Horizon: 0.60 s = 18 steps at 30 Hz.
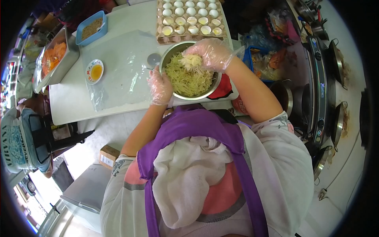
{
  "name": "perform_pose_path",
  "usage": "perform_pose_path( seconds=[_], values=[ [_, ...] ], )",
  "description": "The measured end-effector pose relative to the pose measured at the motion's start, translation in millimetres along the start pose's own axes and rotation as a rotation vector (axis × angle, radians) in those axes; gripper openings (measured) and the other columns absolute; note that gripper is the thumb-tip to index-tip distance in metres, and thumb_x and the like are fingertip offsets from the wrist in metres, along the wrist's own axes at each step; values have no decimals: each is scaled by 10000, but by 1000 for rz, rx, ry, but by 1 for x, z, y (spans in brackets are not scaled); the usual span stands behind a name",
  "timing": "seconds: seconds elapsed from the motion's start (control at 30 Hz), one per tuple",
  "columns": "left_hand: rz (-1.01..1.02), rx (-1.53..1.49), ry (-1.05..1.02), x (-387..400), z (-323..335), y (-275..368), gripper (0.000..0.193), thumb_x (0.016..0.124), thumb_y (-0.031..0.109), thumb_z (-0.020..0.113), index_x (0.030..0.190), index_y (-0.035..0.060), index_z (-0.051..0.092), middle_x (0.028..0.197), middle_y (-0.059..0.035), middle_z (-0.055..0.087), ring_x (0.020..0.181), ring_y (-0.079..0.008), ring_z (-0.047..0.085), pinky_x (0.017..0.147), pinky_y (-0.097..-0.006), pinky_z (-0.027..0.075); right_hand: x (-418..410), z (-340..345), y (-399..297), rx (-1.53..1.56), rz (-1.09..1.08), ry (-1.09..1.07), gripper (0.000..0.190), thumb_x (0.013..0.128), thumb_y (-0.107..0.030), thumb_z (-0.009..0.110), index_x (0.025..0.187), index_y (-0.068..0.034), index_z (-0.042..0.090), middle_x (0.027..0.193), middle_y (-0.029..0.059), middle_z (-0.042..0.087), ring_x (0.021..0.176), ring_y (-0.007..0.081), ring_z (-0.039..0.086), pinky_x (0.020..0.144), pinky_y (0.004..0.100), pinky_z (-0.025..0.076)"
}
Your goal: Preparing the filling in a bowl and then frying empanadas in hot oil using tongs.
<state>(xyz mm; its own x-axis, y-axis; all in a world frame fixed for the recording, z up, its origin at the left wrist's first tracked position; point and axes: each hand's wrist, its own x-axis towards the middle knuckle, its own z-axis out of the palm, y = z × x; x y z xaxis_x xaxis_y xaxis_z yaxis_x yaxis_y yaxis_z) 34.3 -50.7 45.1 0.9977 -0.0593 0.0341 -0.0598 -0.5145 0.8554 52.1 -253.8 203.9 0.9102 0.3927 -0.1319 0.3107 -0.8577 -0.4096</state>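
Note:
A round metal bowl (204, 95) at the table's front edge holds pale green and whitish shreds (189, 78). My left hand (160, 86), in a clear plastic glove, grips the bowl's left rim. Over the bowl's upper right part is my right hand (211, 54), gloved too, closed around a clump of pale yellowish shreds (192, 61). Behind the bowl, egg trays (192, 38) carry whole white eggs and, in the near rows, opened shells. A clear plastic sheet (124, 68) lies left of the bowl, with a small patterned dish (88, 68) of yellow-orange liquid on it.
At the table's left stand a metal tray (69, 47) of orange food and a blue container (102, 34) of brown crumbly stuff. A red cloth-like item (220, 89) lies beside the bowl. Pans (337, 63) and a black stove (321, 89) are at right. A person (20, 139) is at far left.

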Motion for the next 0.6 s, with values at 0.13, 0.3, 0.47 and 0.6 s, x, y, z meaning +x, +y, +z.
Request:
perform_pose_path(
  seconds=[0.13,0.3,0.47,0.6],
  values=[
    [90,46,73,-1,1,-3,350,881,49,458,1212,-51,509,1042,-238,611,958,-332,611,841,-391,466,0,3,-7,-154,50,-111,362,624,-79,697,979,-149,682,906,106,638,880,301,617,769,416,494],
    [102,63,96,-2,2,1,354,878,49,463,1214,-53,510,1030,-241,609,956,-331,612,838,-391,468,-3,15,4,-103,-16,-47,393,649,-65,678,1035,-139,668,980,103,595,964,304,578,805,397,483],
    [78,25,71,-1,0,1,358,878,51,463,1218,-53,509,1028,-243,606,954,-331,613,836,-392,469,-4,12,11,42,-110,-75,439,661,-58,669,1097,-100,641,994,105,589,987,309,570,839,387,475],
    [83,24,68,-1,-1,2,354,882,55,459,1216,-51,511,1034,-237,608,948,-329,614,832,-394,469,-5,19,15,197,-115,-52,425,676,-74,673,1100,-96,638,1023,120,591,1006,305,573,865,393,468]
  ],
)
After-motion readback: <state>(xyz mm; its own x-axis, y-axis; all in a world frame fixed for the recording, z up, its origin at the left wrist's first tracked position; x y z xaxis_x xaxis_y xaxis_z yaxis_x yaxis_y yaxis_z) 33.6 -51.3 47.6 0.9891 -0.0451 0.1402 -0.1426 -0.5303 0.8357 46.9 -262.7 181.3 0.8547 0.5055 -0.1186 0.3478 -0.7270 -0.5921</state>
